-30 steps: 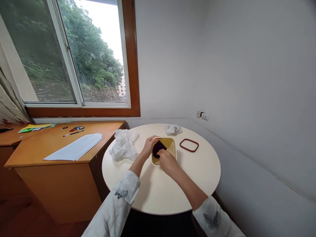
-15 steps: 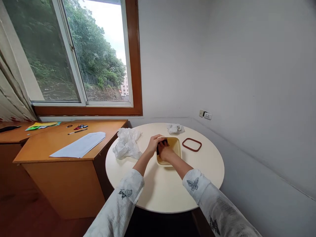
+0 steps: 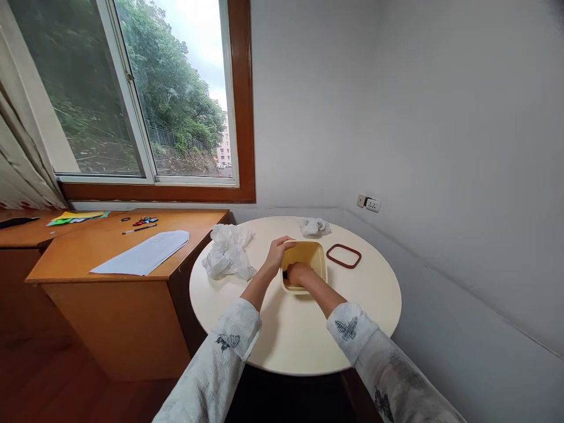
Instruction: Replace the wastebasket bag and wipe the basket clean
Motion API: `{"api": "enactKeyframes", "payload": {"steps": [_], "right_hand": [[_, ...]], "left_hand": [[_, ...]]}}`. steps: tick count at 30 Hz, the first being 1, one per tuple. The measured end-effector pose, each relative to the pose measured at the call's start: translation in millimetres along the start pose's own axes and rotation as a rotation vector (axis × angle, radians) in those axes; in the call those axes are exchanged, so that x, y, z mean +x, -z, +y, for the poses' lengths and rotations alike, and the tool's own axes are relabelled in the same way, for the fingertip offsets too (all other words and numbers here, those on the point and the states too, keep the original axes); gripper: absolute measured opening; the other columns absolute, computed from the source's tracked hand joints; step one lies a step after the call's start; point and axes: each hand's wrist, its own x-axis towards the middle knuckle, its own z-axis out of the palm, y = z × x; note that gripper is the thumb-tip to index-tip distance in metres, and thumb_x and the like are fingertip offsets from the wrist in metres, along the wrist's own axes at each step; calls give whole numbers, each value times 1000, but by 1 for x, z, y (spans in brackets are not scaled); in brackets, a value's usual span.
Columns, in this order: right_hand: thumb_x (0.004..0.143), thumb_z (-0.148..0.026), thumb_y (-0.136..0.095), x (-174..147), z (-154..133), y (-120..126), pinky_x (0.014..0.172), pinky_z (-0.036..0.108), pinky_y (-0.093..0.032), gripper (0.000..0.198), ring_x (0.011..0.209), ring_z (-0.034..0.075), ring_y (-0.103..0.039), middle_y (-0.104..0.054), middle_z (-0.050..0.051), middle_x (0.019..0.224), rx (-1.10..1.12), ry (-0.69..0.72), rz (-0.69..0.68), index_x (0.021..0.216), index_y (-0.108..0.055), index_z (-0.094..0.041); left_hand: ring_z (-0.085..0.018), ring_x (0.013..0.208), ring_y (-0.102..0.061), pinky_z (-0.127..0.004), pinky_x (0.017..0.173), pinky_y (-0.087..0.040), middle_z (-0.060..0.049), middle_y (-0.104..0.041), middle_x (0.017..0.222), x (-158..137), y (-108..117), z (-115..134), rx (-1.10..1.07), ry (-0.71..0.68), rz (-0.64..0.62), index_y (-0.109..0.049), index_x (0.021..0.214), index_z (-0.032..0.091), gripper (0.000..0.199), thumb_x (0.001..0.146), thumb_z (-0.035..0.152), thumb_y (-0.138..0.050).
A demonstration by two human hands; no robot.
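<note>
A pale yellow plastic bin [image 3: 315, 252], open at the top, stands on the round table in front of me. My left hand [image 3: 277, 254] is closed on its rim at the upper left, fingers over the edge. My right hand [image 3: 299, 274] reaches down inside the bin, its fingers curled against the left wall. A dark, soft-looking cloth [image 3: 285, 274] shows at those fingers; most of it is hidden by the hand. To the right of the bin lies a brown rectangular ring [image 3: 344, 257] with rounded corners, touched by neither hand.
On the cream round table [image 3: 361, 305] lie a crumpled clear plastic bag [image 3: 229, 252] at left and a smaller white plastic bag [image 3: 315, 227] at the back. The wooden desk [image 3: 110, 311] at left bears white papers [image 3: 145, 252] and a pen [image 3: 139, 229]. A wall stands behind.
My right hand has moved lower within the bin, and less of the dark cloth shows. My left hand stays on the rim. The view has shifted slightly.
</note>
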Motion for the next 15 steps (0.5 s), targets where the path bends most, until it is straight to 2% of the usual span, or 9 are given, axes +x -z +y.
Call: {"api": "enactKeyframes", "payload": {"steps": [3, 8, 11, 15], "right_hand": [[87, -32, -50, -8, 0, 3, 81, 38, -48, 29, 96, 18, -56, -54, 7, 114, 113, 24, 18, 112, -53, -18], [87, -33, -50, -11, 3, 1, 78, 37, -49, 30, 93, 18, -57, -56, 6, 110, 346, 103, 137, 111, -53, -15], [88, -22, -47, -1, 5, 1, 70, 31, -50, 21, 82, 15, -58, -60, 7, 100, 426, 121, 221, 104, -57, -14], [82, -6, -42, 15, 6, 1, 63, 27, -48, 26, 77, 16, -58, -62, 9, 91, 488, 143, 322, 102, -58, -11]], "left_hand": [[-16, 65, -53, -26, 62, -38, 1, -60, 62, 1, 0, 0, 7, -17, 7, -62, 65, 17, 13, 61, 28, -57], [-17, 72, -53, -27, 68, -38, 0, -62, 65, 2, -3, -1, 37, -37, 20, -65, 64, 17, 11, 59, 24, -58], [-16, 69, -52, -26, 65, -37, 1, -61, 64, 2, -5, -4, 59, -26, 36, -67, 66, 17, 12, 57, 22, -59], [-15, 67, -51, -25, 62, -36, 2, -60, 62, 3, -4, -8, 60, -21, 55, -67, 69, 17, 15, 58, 22, -59]]}}
